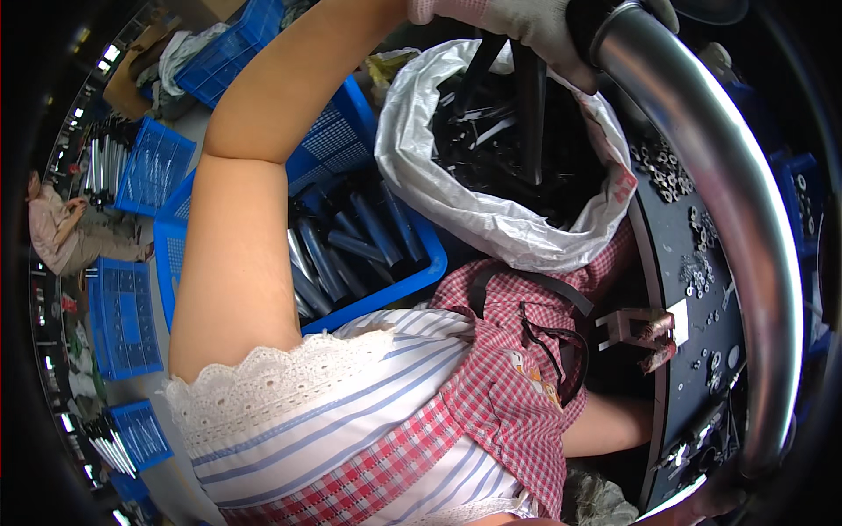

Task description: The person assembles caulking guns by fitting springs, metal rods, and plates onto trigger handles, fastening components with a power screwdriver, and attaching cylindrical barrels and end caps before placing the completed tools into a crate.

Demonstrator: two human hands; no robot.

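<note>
My left hand (535, 33), in a pale glove, is at the top of my view, its grip closed round a black collar (589, 31) at the upper end of a silver tube (741, 184). The tube bows down my right side, over the dark surface (680, 386). My right hand (715, 500) is dim at the lower edge, close to the tube's lower end; I cannot tell whether its grip is clenched or loose. Two dark bars (530, 114) hang below my left hand, in front of a white sack (412, 158) of dark pieces. Under my raised left arm, a blue basket (408, 296) holds tubes (373, 223). Small metal rings and nuts (671, 175) lie scattered across the surface, and a worn metal bracket (631, 327) juts from its near edge, toward my checked apron (517, 412).
</note>
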